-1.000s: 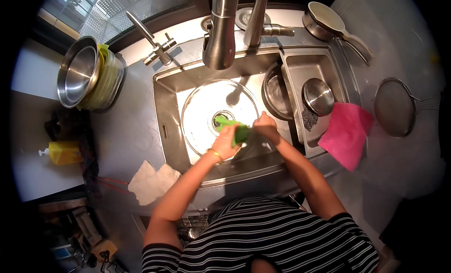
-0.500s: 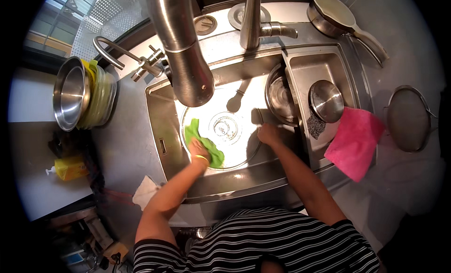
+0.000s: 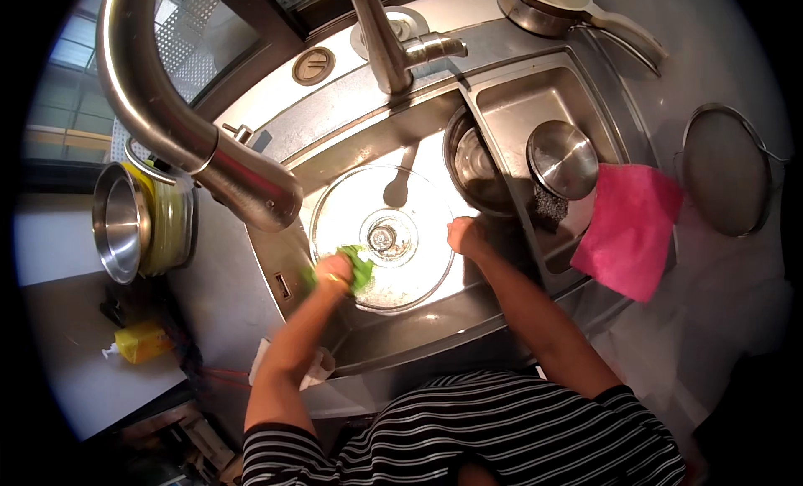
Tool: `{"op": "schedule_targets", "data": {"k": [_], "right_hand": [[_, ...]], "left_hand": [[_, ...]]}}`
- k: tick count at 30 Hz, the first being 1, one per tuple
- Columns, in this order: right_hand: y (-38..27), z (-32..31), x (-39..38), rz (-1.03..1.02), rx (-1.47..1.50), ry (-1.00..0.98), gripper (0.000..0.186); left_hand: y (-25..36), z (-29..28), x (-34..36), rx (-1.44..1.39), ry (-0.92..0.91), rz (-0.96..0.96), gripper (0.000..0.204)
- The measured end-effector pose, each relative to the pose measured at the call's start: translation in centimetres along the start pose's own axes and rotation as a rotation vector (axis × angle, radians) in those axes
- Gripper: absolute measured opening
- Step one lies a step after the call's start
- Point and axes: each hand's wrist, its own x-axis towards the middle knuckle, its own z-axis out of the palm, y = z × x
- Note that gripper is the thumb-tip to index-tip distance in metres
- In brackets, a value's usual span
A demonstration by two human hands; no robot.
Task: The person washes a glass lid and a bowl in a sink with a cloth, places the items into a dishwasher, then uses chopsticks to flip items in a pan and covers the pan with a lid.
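Note:
A large clear round glass dish (image 3: 397,298) sits in the main basin of the steel sink (image 3: 410,323), over the drain; whether it is a bowl or a lid I cannot tell. My left hand (image 3: 335,270), slightly blurred, is closed on a bunched green cloth (image 3: 363,273) and presses it against the dish's lower left side. At the dish's right edge, my right hand (image 3: 467,235) is closed on the rim, its fingertips partly hidden. Just beyond that hand, a round steel pan (image 3: 478,161) leans against the basin divider.
The side basin holds a round steel bowl (image 3: 565,160) and a scouring pad (image 3: 550,205). A pink cloth (image 3: 627,227) drapes over its edge, near a strainer (image 3: 726,172). The big faucet (image 3: 251,185) overhangs the left side. Bowls (image 3: 121,222) stand stacked at left.
My left hand and the green cloth have shifted along the dish's left side, and the cloth is more bunched. My right hand stays at the rim. The whole view has tilted.

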Motion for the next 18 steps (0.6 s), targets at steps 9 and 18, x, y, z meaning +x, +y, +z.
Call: {"op": "schedule_targets", "data": {"k": [9, 18], "right_hand": [[0.1, -0.4, -1.1, 0.063, 0.296, 0.081, 0.038], [1.0, 0.8, 0.5, -0.088, 0.143, 0.022, 0.038]], "left_hand": [[5.4, -11.5, 10.7, -0.767, 0.464, -0.276, 0.026], [14.4, -3.9, 2.3, -0.356, 0.244, 0.074, 0.025]]}}
